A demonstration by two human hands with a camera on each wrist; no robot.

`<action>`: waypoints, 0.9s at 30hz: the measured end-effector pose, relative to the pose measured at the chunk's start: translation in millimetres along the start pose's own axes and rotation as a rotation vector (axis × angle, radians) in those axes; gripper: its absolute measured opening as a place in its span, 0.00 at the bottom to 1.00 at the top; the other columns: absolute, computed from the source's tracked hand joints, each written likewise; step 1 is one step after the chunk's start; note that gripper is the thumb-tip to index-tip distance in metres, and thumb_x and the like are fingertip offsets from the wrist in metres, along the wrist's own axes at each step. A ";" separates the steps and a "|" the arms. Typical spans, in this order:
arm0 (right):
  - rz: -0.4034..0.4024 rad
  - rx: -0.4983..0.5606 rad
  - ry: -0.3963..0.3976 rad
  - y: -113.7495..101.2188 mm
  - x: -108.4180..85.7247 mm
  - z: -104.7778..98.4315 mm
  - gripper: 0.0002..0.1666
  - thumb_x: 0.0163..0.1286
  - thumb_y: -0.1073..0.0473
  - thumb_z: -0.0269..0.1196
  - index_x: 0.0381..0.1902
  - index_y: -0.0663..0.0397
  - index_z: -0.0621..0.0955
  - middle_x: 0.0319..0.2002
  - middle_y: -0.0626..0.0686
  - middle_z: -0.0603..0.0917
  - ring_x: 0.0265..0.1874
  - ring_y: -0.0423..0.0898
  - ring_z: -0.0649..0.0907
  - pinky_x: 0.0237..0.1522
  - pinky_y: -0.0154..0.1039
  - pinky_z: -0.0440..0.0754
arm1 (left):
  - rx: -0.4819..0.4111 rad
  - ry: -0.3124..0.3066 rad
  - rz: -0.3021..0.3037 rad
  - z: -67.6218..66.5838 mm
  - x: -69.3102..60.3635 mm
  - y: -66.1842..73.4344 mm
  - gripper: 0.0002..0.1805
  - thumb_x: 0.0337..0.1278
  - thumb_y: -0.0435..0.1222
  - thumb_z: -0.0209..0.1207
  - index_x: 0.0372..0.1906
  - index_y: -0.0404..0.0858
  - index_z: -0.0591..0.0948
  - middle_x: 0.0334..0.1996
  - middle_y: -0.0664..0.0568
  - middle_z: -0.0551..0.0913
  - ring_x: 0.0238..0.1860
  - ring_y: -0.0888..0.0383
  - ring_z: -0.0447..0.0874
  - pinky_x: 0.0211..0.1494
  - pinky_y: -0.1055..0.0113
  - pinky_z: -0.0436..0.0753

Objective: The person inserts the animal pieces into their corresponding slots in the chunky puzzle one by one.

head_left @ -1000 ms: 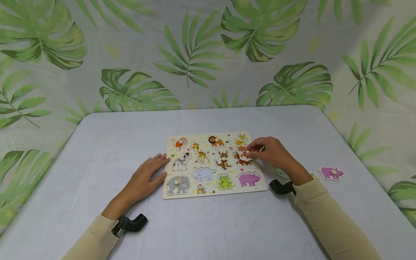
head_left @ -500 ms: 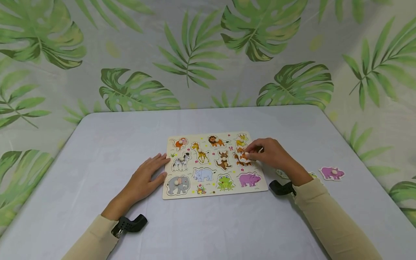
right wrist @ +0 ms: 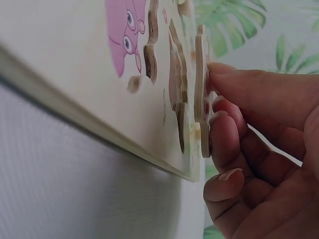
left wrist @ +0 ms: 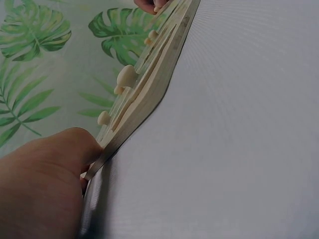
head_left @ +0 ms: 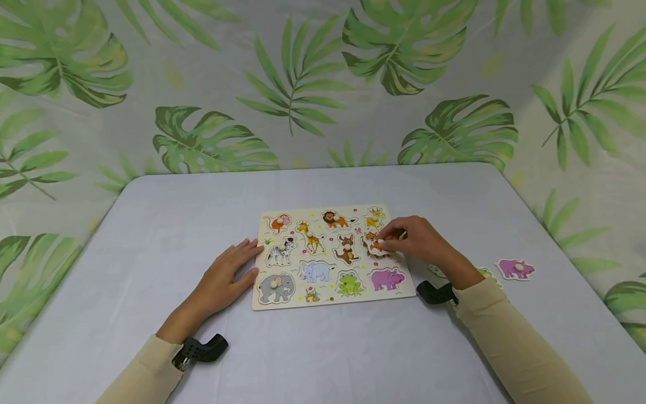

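Note:
A wooden animal peg puzzle board [head_left: 325,291] lies mid-table. My right hand [head_left: 418,240] pinches the knob of a tiger puzzle piece [head_left: 374,245] over the tiger recess at the board's right side. Seen edge-on in the right wrist view, the tiger piece [right wrist: 201,89] stands slightly off the board, apart from its recess [right wrist: 175,84]. Extended fingers of my left hand [head_left: 224,276] touch the board's left edge; the left wrist view has the thumb [left wrist: 79,147] at that edge. Knobbed pieces such as the elephant [head_left: 276,288], zebra [head_left: 281,252] and lion [head_left: 337,219] sit in the board.
Right of the board lies a purple hippo piece [head_left: 516,269]. Beside it, a green piece [head_left: 487,272] and a pale piece [head_left: 437,271] are partly hidden by my right arm. The rhino [head_left: 316,271], frog [head_left: 350,283] and hippo [head_left: 387,278] pictures on the board show no knobs.
My right hand has shifted slightly left and down with the tiger piece, which now covers the recess picture more squarely. My left hand stays put.

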State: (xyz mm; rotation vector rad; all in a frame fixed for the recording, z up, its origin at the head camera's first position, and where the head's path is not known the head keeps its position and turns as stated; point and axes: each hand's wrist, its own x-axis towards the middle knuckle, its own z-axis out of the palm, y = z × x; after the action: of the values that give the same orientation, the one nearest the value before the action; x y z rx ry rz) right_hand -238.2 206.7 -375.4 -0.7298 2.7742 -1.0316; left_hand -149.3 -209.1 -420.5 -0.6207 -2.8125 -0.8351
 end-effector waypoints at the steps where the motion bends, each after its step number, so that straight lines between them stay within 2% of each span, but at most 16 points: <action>1: -0.003 0.000 -0.003 0.1 0.4 0.5 0.09 0.61 0.58 0.70 0.39 0.52 0.86 0.29 0.46 0.82 0.31 0.44 0.79 0.33 0.40 0.79 | 0.000 -0.002 -0.003 -0.2 0.0 0.0 0.27 0.67 0.42 0.55 0.69 0.41 0.70 0.71 0.48 0.64 0.73 0.48 0.55 0.76 0.51 0.52; 27: 0.052 0.019 -0.039 2.8 2.2 5.4 0.08 0.59 0.58 0.71 0.37 0.52 0.86 0.29 0.46 0.83 0.31 0.45 0.77 0.34 0.39 0.77 | 0.000 0.009 0.008 0.9 -0.1 -1.6 0.27 0.66 0.42 0.56 0.69 0.41 0.70 0.71 0.48 0.65 0.73 0.48 0.56 0.76 0.52 0.52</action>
State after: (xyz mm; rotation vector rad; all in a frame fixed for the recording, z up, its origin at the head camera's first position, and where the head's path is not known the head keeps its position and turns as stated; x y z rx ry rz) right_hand -239.9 204.3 -381.2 -0.6644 2.7310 -1.0219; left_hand -150.0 -209.8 -422.1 -0.6266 -2.8000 -0.8349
